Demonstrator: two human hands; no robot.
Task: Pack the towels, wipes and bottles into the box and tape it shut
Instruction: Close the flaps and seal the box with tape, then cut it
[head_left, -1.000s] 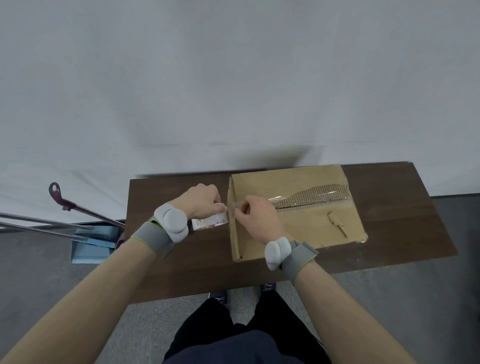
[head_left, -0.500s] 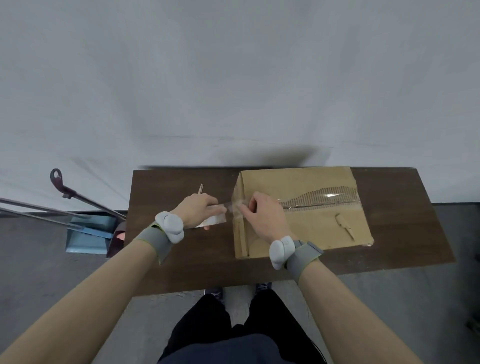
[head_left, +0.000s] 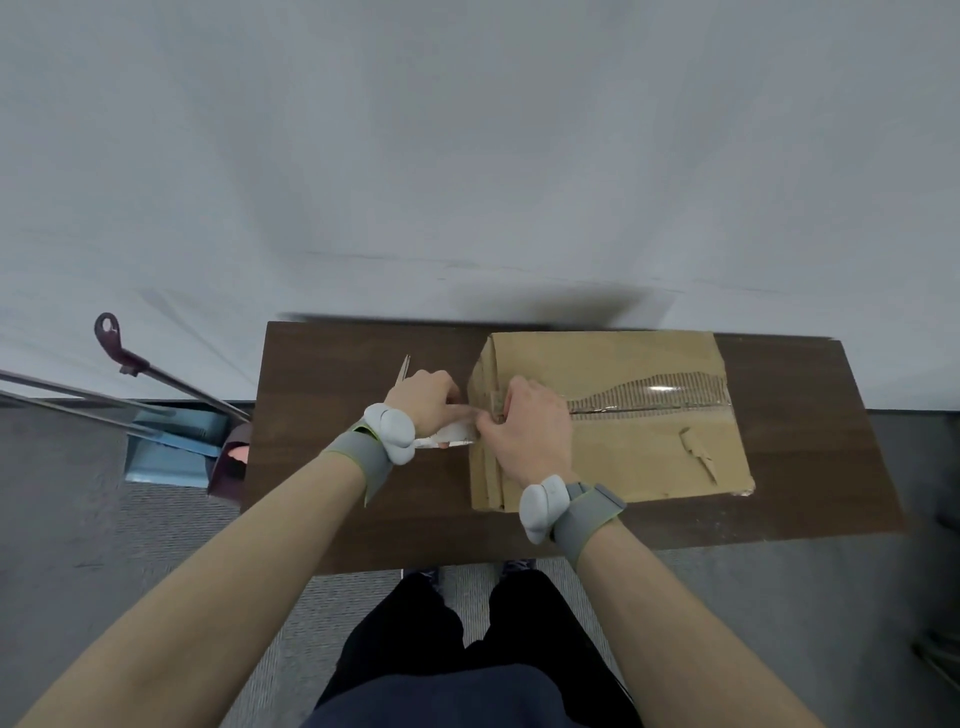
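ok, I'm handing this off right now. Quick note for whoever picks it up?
Left-hand grip: curled round a thin tool, type unclear, just off the left end of the box.
Right-hand grip: pinching the tape end at the box's top-left edge.
Done: flaps closed, clear tape along the top seam. Contents not visible.
Left: probably free the tape end and press it down the left side.
Note: a white item, unidentifiable, sits on the table under the left-hand grip.
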